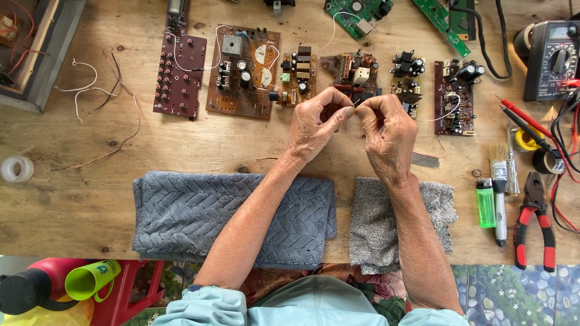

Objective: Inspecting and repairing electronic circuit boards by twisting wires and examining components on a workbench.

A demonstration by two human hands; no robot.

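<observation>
Wooden table (181, 145): I see bare planks carrying boards, tools and two cloths.
Left hand (315, 124): my grip here is clenched, thumb and forefinger pinched toward the other hand.
Right hand (389, 130): grip clenched too, fingertips meeting the left ones above the table.
Held thing: something tiny sits between the two pinches; I cannot tell what it is.
Circuit boards: a brown board (243, 71) lies left of my hands, a small board (353, 73) just beyond them, another board (454, 96) to the right.
Cloths: blue-grey towel (181, 214) under my left forearm, grey rag (371, 226) under the right.
Right side: green lighter (485, 203), brush (499, 181), red-handled pliers (534, 220), multimeter (551, 60).
Left side: loose wires (90, 90), tape roll (17, 169).
</observation>
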